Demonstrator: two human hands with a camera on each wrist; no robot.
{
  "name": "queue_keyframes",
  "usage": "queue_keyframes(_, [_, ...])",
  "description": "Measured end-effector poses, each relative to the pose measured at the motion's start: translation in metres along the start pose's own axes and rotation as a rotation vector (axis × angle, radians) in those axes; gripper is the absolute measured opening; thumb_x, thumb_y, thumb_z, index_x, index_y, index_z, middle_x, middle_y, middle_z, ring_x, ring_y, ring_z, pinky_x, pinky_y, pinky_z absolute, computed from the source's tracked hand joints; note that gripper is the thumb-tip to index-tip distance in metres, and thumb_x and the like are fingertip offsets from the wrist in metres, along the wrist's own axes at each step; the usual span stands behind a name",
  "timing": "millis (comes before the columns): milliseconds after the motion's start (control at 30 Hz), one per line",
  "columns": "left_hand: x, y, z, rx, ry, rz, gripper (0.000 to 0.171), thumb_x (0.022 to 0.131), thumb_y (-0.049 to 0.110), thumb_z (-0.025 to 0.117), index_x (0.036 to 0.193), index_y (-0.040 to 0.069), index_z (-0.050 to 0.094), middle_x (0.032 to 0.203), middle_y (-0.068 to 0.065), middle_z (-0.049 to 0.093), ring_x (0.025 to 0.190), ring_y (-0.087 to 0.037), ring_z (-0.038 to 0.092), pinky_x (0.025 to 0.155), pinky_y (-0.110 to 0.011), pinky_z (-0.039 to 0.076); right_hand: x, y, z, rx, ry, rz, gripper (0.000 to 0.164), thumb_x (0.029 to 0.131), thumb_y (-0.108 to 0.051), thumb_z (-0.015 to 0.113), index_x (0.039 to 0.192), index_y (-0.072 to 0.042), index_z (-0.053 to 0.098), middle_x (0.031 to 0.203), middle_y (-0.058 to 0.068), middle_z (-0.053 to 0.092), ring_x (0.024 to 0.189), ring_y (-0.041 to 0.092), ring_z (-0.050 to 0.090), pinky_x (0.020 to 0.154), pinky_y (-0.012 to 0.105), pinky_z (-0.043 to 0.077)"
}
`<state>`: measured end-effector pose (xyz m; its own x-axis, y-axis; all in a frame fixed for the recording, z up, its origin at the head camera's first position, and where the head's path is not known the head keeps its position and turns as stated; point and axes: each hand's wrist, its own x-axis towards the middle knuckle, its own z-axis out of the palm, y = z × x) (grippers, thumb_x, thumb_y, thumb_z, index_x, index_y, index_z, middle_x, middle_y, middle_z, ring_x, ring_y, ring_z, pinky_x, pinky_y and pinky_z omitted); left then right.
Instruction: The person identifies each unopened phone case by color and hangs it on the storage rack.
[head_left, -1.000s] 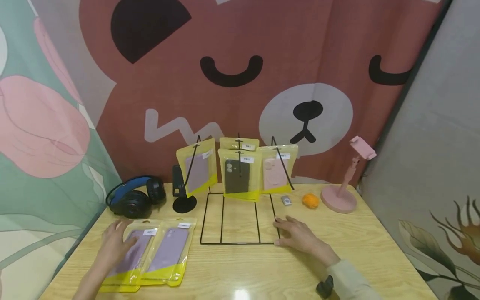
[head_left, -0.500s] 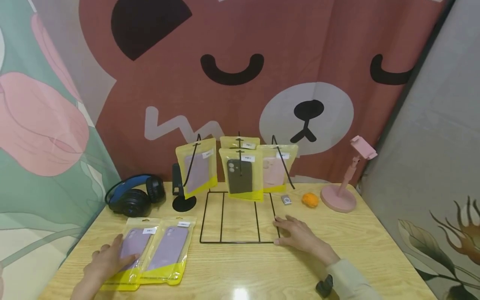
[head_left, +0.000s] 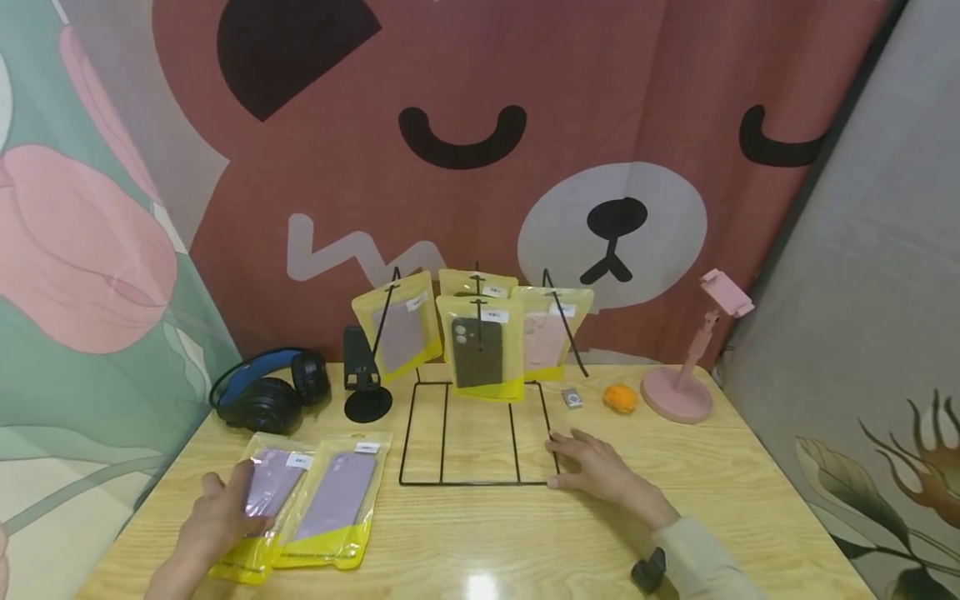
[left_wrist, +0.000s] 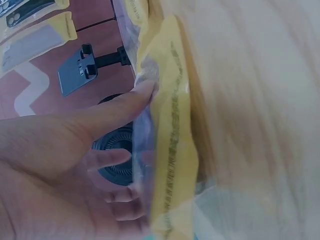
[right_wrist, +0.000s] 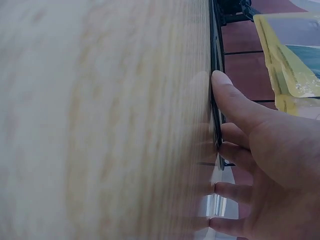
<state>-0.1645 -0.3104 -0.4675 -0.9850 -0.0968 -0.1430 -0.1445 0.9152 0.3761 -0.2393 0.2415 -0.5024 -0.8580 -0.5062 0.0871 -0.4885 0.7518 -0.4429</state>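
My left hand (head_left: 213, 512) grips a yellow-edged pouch with a lilac phone case (head_left: 273, 483) by its sides. The left wrist view has the thumb on the pouch's yellow lower strip (left_wrist: 172, 150), fingers on the other side. Beside it on the table lies a second pouch with a lilac phone case (head_left: 341, 492). At the front right corner of a black wire display rack (head_left: 480, 483), my right hand (head_left: 600, 471) rests with thumb and fingertips on the base wire. Several pouched phone cases hang from the rack's hooks, a dark one (head_left: 478, 354) in front.
Headphones (head_left: 270, 400) and a black phone stand (head_left: 367, 404) are at the back left. Right of the rack are a small grey gadget (head_left: 572, 398), an orange object (head_left: 620, 398) and a pink phone stand (head_left: 678, 396). A printed curtain (head_left: 600, 83) hangs behind the table.
My left hand has slid toward me along the left pouch and closed on it; the pouch now bends and tilts. The hanging pouches sway slightly. My right hand stays put.
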Motion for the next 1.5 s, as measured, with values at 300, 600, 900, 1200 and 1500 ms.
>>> queue_keyframes(300, [0.004,-0.007,-0.008,0.008,0.165,0.253,0.052,0.08,-0.002,0.069,0.129,-0.006,0.052,0.09,-0.025,0.058,0.074,-0.029,0.055,0.063,-0.048,0.049,0.0,0.0,-0.001,-0.021,0.015,-0.012,0.067,0.085,-0.047,0.069,0.136,-0.006,0.055,0.146,0.016,0.044,0.132,0.052,0.033,0.096,0.074,0.028])
queue_keyframes(600, [-0.01,-0.011,-0.039,-0.13,0.38,0.385,0.037,0.083,-0.006,0.065,0.12,0.0,0.067,0.107,-0.023,0.067,0.087,-0.007,0.058,0.064,-0.018,0.045,-0.001,0.0,0.0,-0.022,0.012,-0.029,0.067,0.085,-0.047,0.068,0.137,-0.006,0.054,0.145,0.016,0.044,0.132,0.051,0.033,0.096,0.074,0.028])
queue_keyframes(900, [-0.036,0.013,-0.065,-0.437,0.442,0.321,0.044,0.091,0.017,0.069,0.133,0.017,0.06,0.093,0.019,0.053,0.081,0.002,0.045,0.054,-0.014,0.036,0.0,0.0,0.0,-0.023,0.012,-0.02,0.068,0.085,-0.047,0.068,0.137,-0.006,0.054,0.146,0.016,0.044,0.133,0.051,0.032,0.098,0.073,0.027])
queue_keyframes(1200, [-0.05,0.047,-0.069,-0.852,0.449,0.396,0.05,0.086,-0.006,0.067,0.134,0.002,0.057,0.11,0.015,0.062,0.081,0.001,0.05,0.064,-0.01,0.046,-0.001,-0.001,-0.002,-0.004,0.009,-0.012,0.066,0.085,-0.044,0.07,0.137,-0.006,0.054,0.146,0.016,0.044,0.133,0.052,0.031,0.098,0.073,0.026])
queue_keyframes(1500, [-0.061,0.081,-0.061,-0.846,0.364,0.651,0.046,0.08,-0.018,0.066,0.124,-0.008,0.06,0.094,0.008,0.061,0.074,-0.005,0.045,0.06,-0.018,0.042,0.0,0.0,-0.001,-0.008,0.011,-0.015,0.067,0.085,-0.046,0.068,0.137,-0.007,0.054,0.146,0.016,0.043,0.133,0.052,0.032,0.097,0.073,0.027])
